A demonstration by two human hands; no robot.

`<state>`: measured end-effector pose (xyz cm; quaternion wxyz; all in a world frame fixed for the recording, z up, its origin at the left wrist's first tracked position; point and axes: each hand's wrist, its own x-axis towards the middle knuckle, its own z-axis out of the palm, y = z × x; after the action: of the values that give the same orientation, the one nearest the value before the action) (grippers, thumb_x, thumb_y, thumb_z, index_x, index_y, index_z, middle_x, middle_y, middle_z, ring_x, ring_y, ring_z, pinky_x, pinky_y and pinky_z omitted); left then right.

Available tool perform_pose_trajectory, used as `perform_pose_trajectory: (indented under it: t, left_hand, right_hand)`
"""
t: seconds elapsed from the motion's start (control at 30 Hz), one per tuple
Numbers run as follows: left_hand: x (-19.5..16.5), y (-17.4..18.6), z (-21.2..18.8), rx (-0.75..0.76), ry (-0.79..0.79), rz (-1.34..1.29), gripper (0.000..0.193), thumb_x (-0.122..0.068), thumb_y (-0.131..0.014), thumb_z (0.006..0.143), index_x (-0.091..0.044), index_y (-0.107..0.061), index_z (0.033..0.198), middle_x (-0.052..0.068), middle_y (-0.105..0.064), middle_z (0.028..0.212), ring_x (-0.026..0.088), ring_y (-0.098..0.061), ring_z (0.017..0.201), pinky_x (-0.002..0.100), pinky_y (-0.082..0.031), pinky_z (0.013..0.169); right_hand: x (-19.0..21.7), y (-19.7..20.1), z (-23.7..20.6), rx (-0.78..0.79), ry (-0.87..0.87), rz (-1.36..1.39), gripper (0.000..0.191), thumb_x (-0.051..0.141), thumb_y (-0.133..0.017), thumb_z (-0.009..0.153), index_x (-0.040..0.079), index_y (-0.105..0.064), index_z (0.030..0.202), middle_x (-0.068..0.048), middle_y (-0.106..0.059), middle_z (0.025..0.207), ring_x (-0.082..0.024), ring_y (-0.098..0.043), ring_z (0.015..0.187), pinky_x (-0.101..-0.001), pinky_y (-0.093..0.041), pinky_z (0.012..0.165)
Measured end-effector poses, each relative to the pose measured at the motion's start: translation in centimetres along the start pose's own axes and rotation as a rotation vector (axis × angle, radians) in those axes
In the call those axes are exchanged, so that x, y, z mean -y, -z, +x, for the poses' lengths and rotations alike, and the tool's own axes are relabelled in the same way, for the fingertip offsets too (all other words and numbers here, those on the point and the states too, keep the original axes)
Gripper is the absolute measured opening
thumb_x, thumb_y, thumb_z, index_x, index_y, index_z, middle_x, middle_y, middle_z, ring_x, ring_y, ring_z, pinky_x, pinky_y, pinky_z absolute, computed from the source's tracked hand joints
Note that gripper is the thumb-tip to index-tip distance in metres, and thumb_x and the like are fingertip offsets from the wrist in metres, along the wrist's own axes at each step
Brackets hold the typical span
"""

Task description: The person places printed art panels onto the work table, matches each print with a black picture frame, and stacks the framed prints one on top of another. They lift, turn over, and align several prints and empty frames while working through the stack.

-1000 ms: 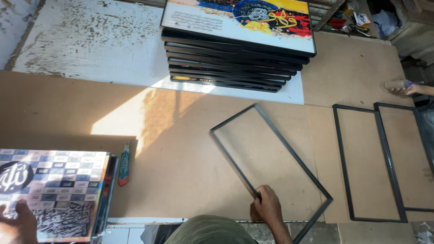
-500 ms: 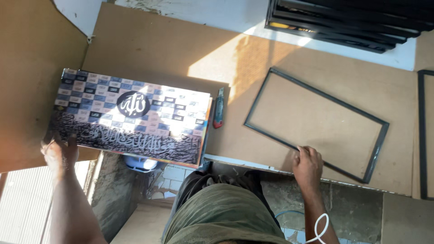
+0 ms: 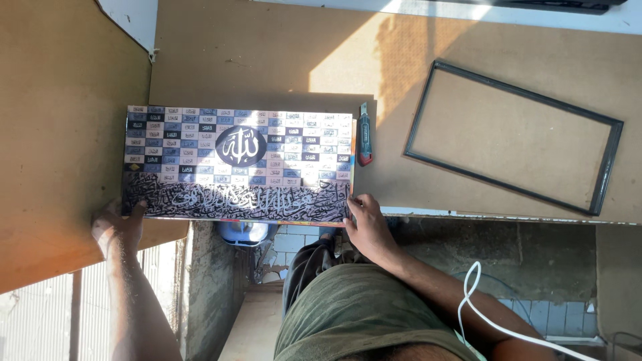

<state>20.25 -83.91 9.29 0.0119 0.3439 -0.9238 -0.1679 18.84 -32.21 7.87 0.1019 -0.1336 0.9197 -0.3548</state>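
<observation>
A long printed picture panel [image 3: 237, 164], with small blue, white and black tiles, a dark round emblem and silver calligraphy along its lower band, lies flat on the brown board table [image 3: 267, 60]. My left hand [image 3: 119, 224] grips its lower left corner. My right hand [image 3: 364, 224] grips its lower right corner. Just right of the panel lies a red and blue utility knife [image 3: 364, 137]. Farther right, an empty black rectangular frame [image 3: 513, 137] lies tilted on the board.
A second brown board [image 3: 60, 134] adjoins on the left. A stack of dark frames [image 3: 535, 5] shows at the top edge. Below the table edge are tiled floor, a blue object [image 3: 244, 232] and a white cable [image 3: 481, 307] across my lap.
My right hand has left the empty black frame and moved left onto the panel's lower right corner. My view has shifted, so the panel now sits central.
</observation>
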Motion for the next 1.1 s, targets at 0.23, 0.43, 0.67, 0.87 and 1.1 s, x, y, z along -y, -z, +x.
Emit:
perform_pose_trajectory:
  t: [0.23, 0.43, 0.67, 0.87, 1.1]
  left_hand:
    - [1.2, 0.8, 0.9, -0.086, 0.263, -0.385, 0.042, -0.033, -0.087, 0.089, -0.001, -0.073, 0.112, 0.013, -0.073, 0.106, 0.024, -0.068, 0.091, 0.036, -0.055, 0.080]
    - [4.8, 6.8, -0.1, 0.238, -0.072, -1.019, 0.023, 0.004, -0.058, 0.101, 0.007, -0.062, 0.123, 0.011, -0.070, 0.113, 0.015, -0.064, 0.098, 0.029, -0.050, 0.093]
    - [6.8, 6.8, -2.2, 0.369, -0.251, -1.280, 0.044, 0.012, -0.057, 0.096, 0.005, -0.055, 0.139, 0.020, -0.062, 0.131, 0.017, -0.066, 0.125, 0.034, -0.054, 0.115]
    - [0.2, 0.3, -2.5, 0.387, -0.210, -0.856, 0.061, 0.019, -0.064, 0.087, 0.009, -0.054, 0.147, 0.024, -0.066, 0.118, 0.018, -0.064, 0.108, 0.031, -0.052, 0.093]
    - [-24.7, -7.5, -9.4, 0.610, -0.360, -0.910, 0.061, 0.009, -0.056, 0.089, 0.001, -0.056, 0.150, 0.006, -0.066, 0.113, 0.010, -0.060, 0.091, 0.022, -0.047, 0.073]
  right_hand:
    - [-1.6, -1.6, -0.1, -0.082, -0.021, 0.248, 0.049, 0.004, -0.072, 0.089, -0.003, -0.058, 0.135, -0.016, -0.055, 0.121, -0.023, -0.064, 0.107, -0.0339, -0.061, 0.089]
    - [-4.1, -0.3, 1.0, -0.079, -0.400, 0.823, 0.042, 0.006, -0.071, 0.092, 0.002, -0.062, 0.133, -0.004, -0.065, 0.105, -0.011, -0.062, 0.096, -0.0276, -0.057, 0.085]
    - [-7.7, 4.9, 0.5, -0.050, -0.373, 1.092, 0.048, 0.001, -0.066, 0.091, 0.001, -0.059, 0.138, -0.004, -0.066, 0.115, -0.012, -0.062, 0.101, -0.0279, -0.054, 0.092]
    - [-13.4, 9.9, -3.4, -0.254, -0.281, 0.973, 0.045, -0.004, -0.066, 0.092, -0.002, -0.060, 0.137, -0.006, -0.062, 0.119, -0.012, -0.059, 0.110, -0.0292, -0.050, 0.098]
    - [-25.0, 20.4, -10.9, -0.564, -0.367, 0.824, 0.044, -0.004, -0.064, 0.091, 0.000, -0.060, 0.135, -0.004, -0.063, 0.126, -0.013, -0.059, 0.117, -0.0297, -0.048, 0.103]
